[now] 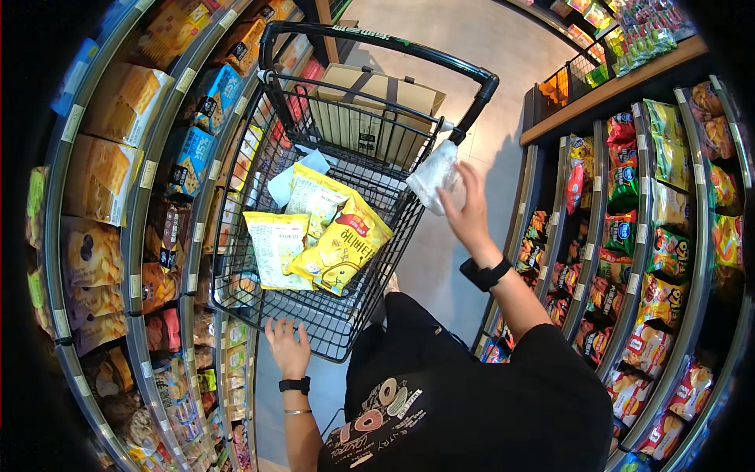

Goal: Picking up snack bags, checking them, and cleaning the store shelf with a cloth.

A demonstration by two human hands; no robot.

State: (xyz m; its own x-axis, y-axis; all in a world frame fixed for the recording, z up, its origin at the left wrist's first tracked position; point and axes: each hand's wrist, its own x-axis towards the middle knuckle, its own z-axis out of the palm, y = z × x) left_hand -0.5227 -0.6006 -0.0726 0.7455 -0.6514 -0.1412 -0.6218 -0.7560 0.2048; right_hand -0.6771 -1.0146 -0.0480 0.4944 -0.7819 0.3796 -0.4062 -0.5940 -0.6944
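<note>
My right hand (pixel 470 206) is at the right side of a black wire shopping cart (pixel 401 256), its fingers on a crumpled whitish cloth or wrapper (pixel 432 178). I cannot make out exactly what this is. With fingers stretched out, my left hand (pixel 288 348) is at the cart's near rim and holds nothing. Inside the basket lie a yellow snack bag (pixel 346 245) with a red label, a second snack bag (pixel 275 248) showing its pale back, and another pale-backed bag (pixel 317 200) behind them. A light blue sheet (pixel 295 179) lies beyond.
Shelves of packaged snacks (pixel 102 181) rise close on the left, and shelves of noodle and snack packs (pixel 621 228) on the right. A cardboard box (pixel 370 102) stands under the cart's black handle (pixel 377 39). Tiled floor (pixel 503 86) shows beyond the cart.
</note>
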